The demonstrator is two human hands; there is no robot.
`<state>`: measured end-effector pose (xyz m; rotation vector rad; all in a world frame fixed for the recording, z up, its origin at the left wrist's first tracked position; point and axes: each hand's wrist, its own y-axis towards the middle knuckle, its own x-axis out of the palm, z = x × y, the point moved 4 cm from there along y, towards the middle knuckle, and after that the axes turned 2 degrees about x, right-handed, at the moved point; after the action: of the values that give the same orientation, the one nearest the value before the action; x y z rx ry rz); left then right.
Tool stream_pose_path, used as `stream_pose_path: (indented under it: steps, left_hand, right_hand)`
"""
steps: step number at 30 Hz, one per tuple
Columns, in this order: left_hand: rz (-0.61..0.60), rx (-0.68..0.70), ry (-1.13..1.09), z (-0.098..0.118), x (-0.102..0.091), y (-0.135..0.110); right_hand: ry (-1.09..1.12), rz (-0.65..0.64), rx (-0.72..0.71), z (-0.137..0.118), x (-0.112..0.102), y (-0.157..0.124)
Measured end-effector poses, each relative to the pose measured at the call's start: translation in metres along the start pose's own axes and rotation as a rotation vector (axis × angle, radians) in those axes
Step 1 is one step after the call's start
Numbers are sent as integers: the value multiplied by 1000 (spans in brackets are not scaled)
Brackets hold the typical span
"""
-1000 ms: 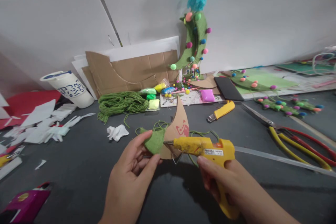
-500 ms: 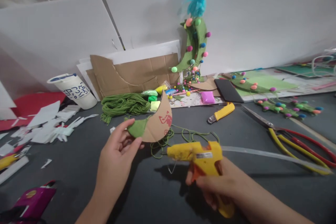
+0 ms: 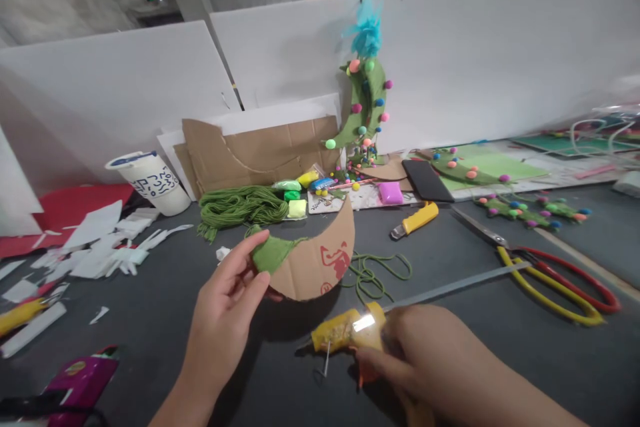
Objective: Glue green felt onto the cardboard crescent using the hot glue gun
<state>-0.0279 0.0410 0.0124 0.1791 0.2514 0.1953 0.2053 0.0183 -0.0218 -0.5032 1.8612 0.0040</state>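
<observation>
My left hand [image 3: 227,303] pinches the yarn-wrapped green tip of a crescent-shaped cardboard piece [image 3: 313,260] and holds it above the dark table. A red print shows on the bare cardboard. Green yarn [image 3: 373,270] trails from the piece onto the table. My right hand [image 3: 425,360] grips a yellow hot glue gun [image 3: 345,333] low over the table, nozzle pointing left, below and clear of the cardboard. A clear glue stick [image 3: 450,287] sticks out of its back.
A skein of green yarn [image 3: 240,207], a paper cup [image 3: 150,180], cardboard sheets [image 3: 260,150], a yellow utility knife [image 3: 415,220], scissors [image 3: 545,263], a phone [image 3: 427,180], clay packets, white paper scraps [image 3: 100,240] and a pompom-covered green standing shape [image 3: 365,103] lie around. White boards [image 3: 475,47] wall the back.
The glue gun has left the cardboard and dropped down towards the table. My left hand has turned the crescent flatter, with its bare end out to the right.
</observation>
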Motion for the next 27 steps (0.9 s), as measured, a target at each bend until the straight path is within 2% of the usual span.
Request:
stream_pose_path:
  steps: [2, 5, 7, 10, 14, 27]
  left_hand:
    - [-27, 22, 17, 3, 1, -5]
    - [-153, 45, 43, 7, 7, -14]
    - [-241, 70, 87, 11, 11, -21]
    - [-336, 129, 152, 17, 17, -28]
    - [-378, 143, 164, 20, 25, -31]
    - [-401, 3, 29, 19, 40, -33]
  right_hand:
    - [114, 125, -66, -5, -18, -2]
    - [388, 376, -193, -12, -49, -7]
    - [481, 456, -214, -16, -61, -9]
    - [534, 395, -200, -25, -60, -6]
    - [578, 269, -146, -34, -45, -1]
    - [569, 278, -36, -32, -30, 1]
